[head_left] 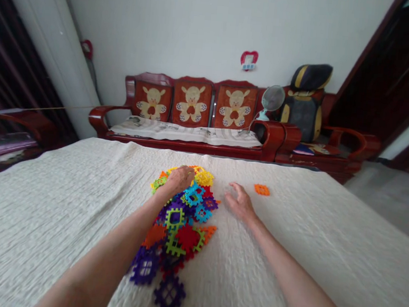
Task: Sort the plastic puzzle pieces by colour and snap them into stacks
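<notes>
A heap of colourful plastic interlocking pieces [175, 218] lies on the cream cloth, in purple, green, red, blue, orange and yellow. My left hand [180, 179] is over the far end of the heap, beside the yellow pieces [204, 177]; its fingers are bent down, and what they may hold is hidden. To the right of the heap, my right hand [239, 202] is just above the cloth with its fingers apart and nothing in them. One orange piece [262, 190] lies by itself, right of my right hand. A purple piece [169, 295] lies at the heap's near end.
The cream cloth [60, 198] covers a wide flat surface. Beyond its far edge stands a red wooden sofa [191, 146] with three bear-patterned cushions [192, 102]. A small fan [272, 100] and a chair with a black and yellow massage pad [302, 115] are at the back right.
</notes>
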Demonstrator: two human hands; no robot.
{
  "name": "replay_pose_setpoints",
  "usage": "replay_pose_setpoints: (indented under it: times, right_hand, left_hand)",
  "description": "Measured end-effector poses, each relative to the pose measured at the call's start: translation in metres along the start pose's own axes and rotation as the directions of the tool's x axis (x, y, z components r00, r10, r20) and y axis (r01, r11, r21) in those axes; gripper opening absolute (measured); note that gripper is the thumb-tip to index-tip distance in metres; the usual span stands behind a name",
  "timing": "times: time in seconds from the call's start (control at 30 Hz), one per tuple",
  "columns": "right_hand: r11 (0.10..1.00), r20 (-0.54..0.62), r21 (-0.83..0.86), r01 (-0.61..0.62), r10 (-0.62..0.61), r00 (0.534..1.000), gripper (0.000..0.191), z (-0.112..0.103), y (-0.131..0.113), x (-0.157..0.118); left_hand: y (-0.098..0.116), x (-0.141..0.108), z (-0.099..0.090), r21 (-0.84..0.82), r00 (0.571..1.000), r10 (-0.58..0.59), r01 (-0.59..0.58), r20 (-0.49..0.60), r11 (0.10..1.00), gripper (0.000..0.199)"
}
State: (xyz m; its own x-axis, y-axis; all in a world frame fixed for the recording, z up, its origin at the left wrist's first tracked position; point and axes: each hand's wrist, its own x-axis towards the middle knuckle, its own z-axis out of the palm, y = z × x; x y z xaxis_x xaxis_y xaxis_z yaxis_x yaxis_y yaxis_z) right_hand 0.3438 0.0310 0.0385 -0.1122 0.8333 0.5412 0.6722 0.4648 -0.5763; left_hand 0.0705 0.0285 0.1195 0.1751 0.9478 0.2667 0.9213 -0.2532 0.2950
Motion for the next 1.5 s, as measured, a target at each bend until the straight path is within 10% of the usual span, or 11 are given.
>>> replay_pose_setpoints:
  times: [0.17, 0.4, 0.77, 1.13, 1.5]
  right_hand:
    - [0.993, 0.136, -0.080, 0.081, -0.070, 0.988, 0.042, 0.027, -0.030, -0.006]
    - [0.977, 0.231, -0.135, 0.167, -0.133, 0.964, 0.039, 0.018, -0.035, -0.011]
    - [0.941, 0.266, 0.243, 0.234, -0.297, 0.917, 0.034, 0.010, -0.054, -0.014]
    - [0.831, 0.019, 0.530, -0.170, 0.188, 0.982, 0.045, 0.015, -0.034, -0.003]
    - [0.688, -0.187, 0.633, -0.354, 0.581, 0.792, 0.049, -0.011, -0.010, -0.011]
  left_hand:
    - [-0.030, 0.044, -0.010, 0.130, 0.971, -0.223, 0.210, 0.090, 0.969, 0.043]
    - [-0.030, 0.100, 0.022, 0.109, 0.969, -0.213, 0.200, 0.126, 0.974, 0.050]
    - [-0.039, 0.099, 0.044, 0.015, 0.955, -0.237, 0.238, 0.178, 0.971, 0.058]
    - [-0.031, 0.082, 0.006, -0.294, 0.954, -0.298, 0.279, -0.021, 0.914, 0.030]
    - [0.056, 0.023, 0.029, -0.363, 0.980, 0.086, -0.015, 0.180, 0.932, 0.020]
